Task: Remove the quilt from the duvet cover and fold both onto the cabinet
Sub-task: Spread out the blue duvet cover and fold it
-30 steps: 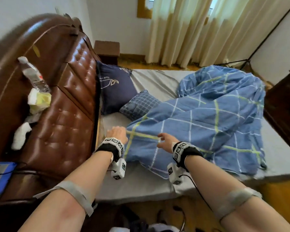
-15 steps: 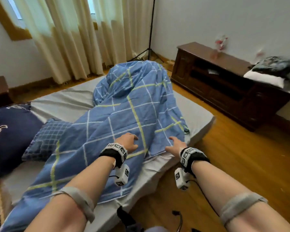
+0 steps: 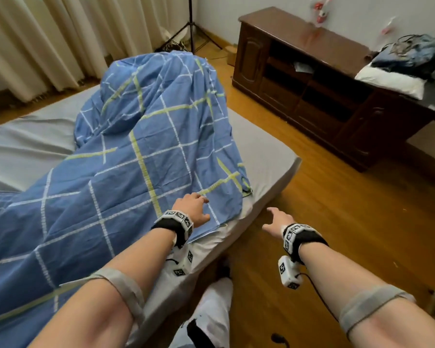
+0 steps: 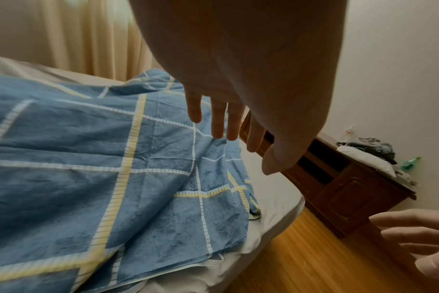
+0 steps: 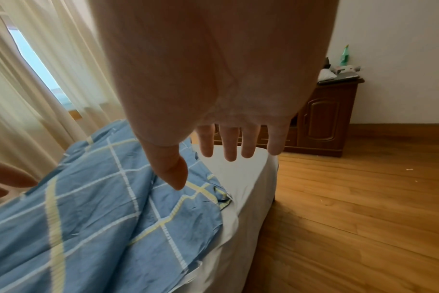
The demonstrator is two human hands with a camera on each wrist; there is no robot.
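Observation:
A blue duvet cover [image 3: 126, 172] with white and yellow checks lies bunched along the bed, the quilt inside it hidden. Its near corner [image 4: 253, 210] ends close to the mattress edge. My left hand [image 3: 195, 209] hovers just over the cover's near edge with straight spread fingers [image 4: 218, 123], holding nothing. My right hand [image 3: 276, 219] hangs open over the floor beside the mattress, its fingers [image 5: 228, 144] straight and apart, clear of the cover [image 5: 100, 208]. The dark wooden cabinet [image 3: 312, 79] stands against the far wall at the right.
A grey-sheeted mattress [image 3: 266, 156] carries the cover. On the cabinet's right end lie a white pillow [image 3: 389, 80] and a dark bundle of clothes [image 3: 412, 51]. Cream curtains [image 3: 60, 38] and a tripod stand [image 3: 191, 23] are at the back. Wooden floor [image 3: 349, 234] separates bed and cabinet.
My view has swung right from the headboard toward the bed's foot and the cabinet. Both hands have travelled along the cover's edge; the right one is off the bed, over the floor.

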